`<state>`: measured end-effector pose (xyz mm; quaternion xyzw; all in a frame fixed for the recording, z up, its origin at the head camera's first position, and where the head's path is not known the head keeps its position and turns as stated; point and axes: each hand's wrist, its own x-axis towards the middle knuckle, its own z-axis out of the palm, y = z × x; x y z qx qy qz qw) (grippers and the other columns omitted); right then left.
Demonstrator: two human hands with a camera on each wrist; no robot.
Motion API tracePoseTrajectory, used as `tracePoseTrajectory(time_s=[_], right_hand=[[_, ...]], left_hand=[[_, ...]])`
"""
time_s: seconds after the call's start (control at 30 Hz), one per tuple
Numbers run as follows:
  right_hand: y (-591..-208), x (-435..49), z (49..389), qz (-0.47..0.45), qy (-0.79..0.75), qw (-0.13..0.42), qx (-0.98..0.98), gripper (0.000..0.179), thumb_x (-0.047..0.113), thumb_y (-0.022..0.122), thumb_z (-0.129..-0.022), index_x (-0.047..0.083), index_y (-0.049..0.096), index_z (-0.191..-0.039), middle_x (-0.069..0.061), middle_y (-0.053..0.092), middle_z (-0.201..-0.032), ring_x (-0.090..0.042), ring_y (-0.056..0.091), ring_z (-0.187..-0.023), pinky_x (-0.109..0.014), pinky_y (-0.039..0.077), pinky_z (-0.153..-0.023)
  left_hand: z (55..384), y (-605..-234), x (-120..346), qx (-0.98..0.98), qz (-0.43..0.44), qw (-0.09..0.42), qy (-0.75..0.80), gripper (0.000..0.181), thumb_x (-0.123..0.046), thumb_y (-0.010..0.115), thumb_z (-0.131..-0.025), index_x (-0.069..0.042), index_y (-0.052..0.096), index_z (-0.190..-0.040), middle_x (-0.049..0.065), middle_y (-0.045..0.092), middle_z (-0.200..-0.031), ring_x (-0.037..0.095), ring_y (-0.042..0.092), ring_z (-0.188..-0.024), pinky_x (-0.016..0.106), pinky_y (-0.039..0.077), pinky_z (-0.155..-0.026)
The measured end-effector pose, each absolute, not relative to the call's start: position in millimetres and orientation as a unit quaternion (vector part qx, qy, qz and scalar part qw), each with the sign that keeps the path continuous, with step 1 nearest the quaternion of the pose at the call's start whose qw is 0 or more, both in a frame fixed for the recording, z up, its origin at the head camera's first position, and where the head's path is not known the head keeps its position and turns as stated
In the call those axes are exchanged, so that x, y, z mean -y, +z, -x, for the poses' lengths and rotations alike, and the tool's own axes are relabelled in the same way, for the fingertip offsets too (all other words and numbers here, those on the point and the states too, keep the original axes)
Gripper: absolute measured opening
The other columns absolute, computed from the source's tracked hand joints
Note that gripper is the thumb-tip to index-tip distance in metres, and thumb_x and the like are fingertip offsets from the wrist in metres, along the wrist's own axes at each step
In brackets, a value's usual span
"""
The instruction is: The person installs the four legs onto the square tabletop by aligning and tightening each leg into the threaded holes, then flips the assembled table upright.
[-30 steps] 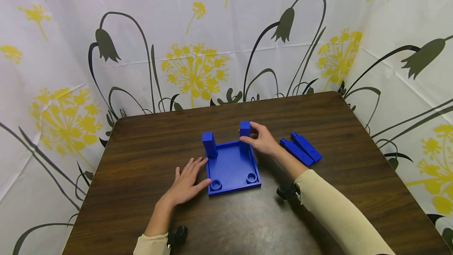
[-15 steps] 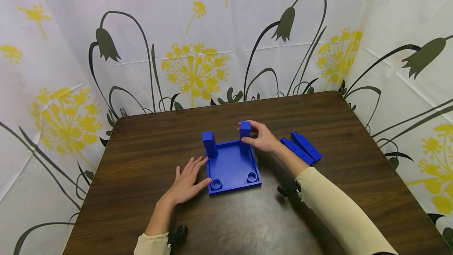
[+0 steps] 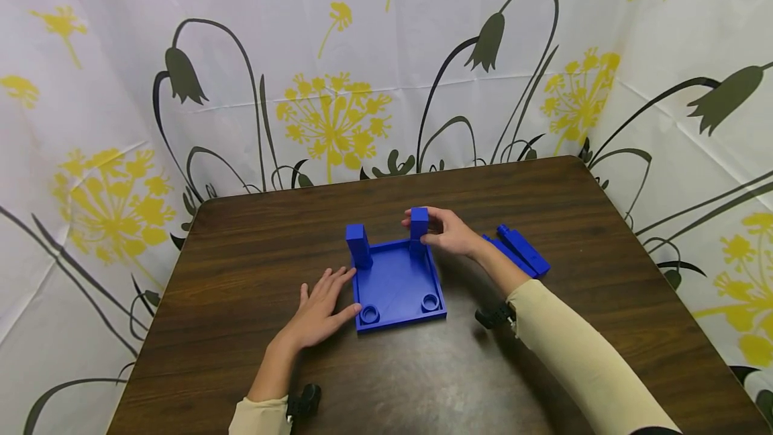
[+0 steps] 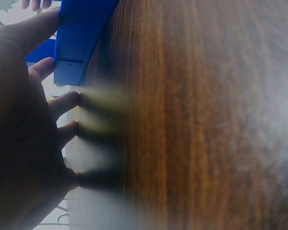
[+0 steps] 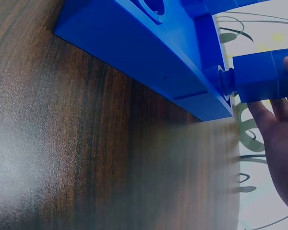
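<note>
A square blue tray-like base (image 3: pixel 395 284) with a raised rim lies on the table, with ring-shaped sockets in its two near corners. One square blue leg (image 3: pixel 357 244) stands upright in the far left corner. My right hand (image 3: pixel 449 232) grips a second blue leg (image 3: pixel 419 223) at the far right corner, thumb on the near side and fingers behind. In the right wrist view, threads show where this leg (image 5: pixel 259 76) enters its socket. My left hand (image 3: pixel 319 314) lies with fingers spread, its thumb and a fingertip touching the base's left side (image 4: pixel 81 48).
Two more blue legs (image 3: pixel 524 250) with threaded ends lie side by side on the table, right of the base, partly behind my right wrist. The brown wooden table (image 3: pixel 241 247) backs onto a flower-printed curtain (image 3: pixel 362 52).
My right thumb has slid a little to the right across the leg while the fingers behind reach slightly further left. The left hand and the base have stayed in place.
</note>
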<state>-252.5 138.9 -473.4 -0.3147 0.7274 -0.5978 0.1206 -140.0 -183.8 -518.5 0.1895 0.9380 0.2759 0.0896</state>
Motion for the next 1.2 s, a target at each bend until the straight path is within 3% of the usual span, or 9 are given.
tracePoseTrajectory(time_s=[0.5,0.73,0.97,1.2], right_hand=[[-484.3,-144.5,258.4,0.313,-0.588,0.142,-0.732,0.05,-0.003,0.064,-0.092,-0.002,0.048,-0.14,-0.025,0.056,-0.134,-0.031,0.053,-0.127,-0.048,0.037,-0.107],[-490.6,-144.9,259.8,0.292,-0.6,0.141,-0.731,0.054,-0.004,0.066,-0.091,-0.006,0.045,-0.141,-0.028,0.053,-0.135,-0.036,0.052,-0.127,-0.051,0.037,-0.106],[-484.6,-144.5,254.5,0.281,-0.584,0.126,-0.751,0.053,0.0,0.07,-0.089,-0.004,0.05,-0.138,-0.02,0.058,-0.133,-0.034,0.053,-0.126,-0.05,0.041,-0.103],[-489.6,-142.5,255.3,0.265,-0.577,0.103,-0.766,0.055,-0.001,0.072,-0.087,-0.009,0.049,-0.136,-0.027,0.059,-0.127,-0.041,0.054,-0.122,-0.053,0.042,-0.1]], left_hand=[[139.7,-518.4,183.1,-0.938,-0.191,0.089,0.276,0.074,-0.058,0.053,-0.095,-0.025,0.028,-0.156,0.009,0.024,-0.16,0.036,0.009,-0.148,0.076,-0.004,-0.102],[139.7,-519.7,183.5,-0.938,-0.192,0.084,0.275,0.074,-0.057,0.054,-0.095,-0.024,0.028,-0.156,0.009,0.025,-0.16,0.036,0.01,-0.148,0.076,-0.003,-0.102],[138.9,-520.4,183.4,-0.938,-0.191,0.085,0.275,0.074,-0.056,0.054,-0.095,-0.025,0.028,-0.156,0.008,0.025,-0.16,0.035,0.01,-0.148,0.076,-0.003,-0.103],[139.3,-520.0,183.5,-0.938,-0.191,0.085,0.276,0.074,-0.058,0.053,-0.095,-0.026,0.027,-0.156,0.008,0.024,-0.161,0.035,0.009,-0.149,0.075,-0.004,-0.103]])
